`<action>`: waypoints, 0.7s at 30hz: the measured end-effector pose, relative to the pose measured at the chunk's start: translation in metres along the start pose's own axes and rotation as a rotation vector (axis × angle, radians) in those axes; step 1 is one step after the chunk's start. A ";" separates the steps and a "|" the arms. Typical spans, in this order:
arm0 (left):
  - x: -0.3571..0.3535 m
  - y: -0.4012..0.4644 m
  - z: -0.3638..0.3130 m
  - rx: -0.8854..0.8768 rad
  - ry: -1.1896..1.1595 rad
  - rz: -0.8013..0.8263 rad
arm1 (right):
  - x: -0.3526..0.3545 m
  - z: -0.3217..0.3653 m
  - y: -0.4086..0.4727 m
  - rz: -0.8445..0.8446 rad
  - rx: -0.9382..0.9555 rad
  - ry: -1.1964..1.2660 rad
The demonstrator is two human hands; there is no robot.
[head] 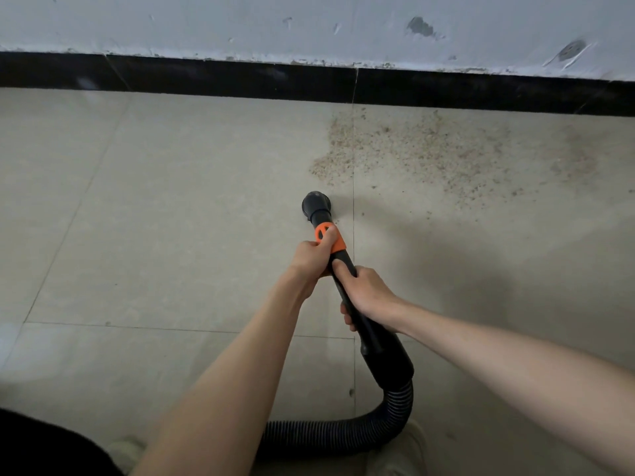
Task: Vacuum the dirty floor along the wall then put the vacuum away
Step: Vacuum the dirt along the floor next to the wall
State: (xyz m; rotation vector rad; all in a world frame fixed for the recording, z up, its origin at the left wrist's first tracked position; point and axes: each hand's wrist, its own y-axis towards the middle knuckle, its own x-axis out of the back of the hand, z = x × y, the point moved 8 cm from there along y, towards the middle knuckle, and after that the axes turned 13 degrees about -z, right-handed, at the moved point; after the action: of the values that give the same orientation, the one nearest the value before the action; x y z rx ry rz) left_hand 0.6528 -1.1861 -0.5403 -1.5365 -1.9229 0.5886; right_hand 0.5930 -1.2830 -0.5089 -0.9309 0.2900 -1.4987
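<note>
Tiled floor (137, 218) meeting a black skirting strip (240, 79) below a chipped pale wall (309, 22). A patch of brownish grit (429, 149) lies on the floor against the skirting, toward the right edge. The round black nozzle (316, 204) rests on the floor just short of the grit's near-left margin. The left hand (314, 255) grips the wand at its orange collar (331, 240); the right hand (369, 292) grips the black wand (369, 333) just behind. A ribbed black hose (343, 432) curves back toward the floor's near edge.
</note>
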 end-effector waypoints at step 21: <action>0.048 -0.006 -0.001 0.064 -0.196 0.000 | -0.023 -0.009 -0.035 0.313 0.094 -0.047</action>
State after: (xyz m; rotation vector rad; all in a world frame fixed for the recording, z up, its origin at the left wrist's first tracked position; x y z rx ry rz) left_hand 0.6419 -1.1410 -0.5269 -1.4859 -2.0265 0.8192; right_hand 0.5587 -1.2583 -0.4994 -0.8042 0.3123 -1.1915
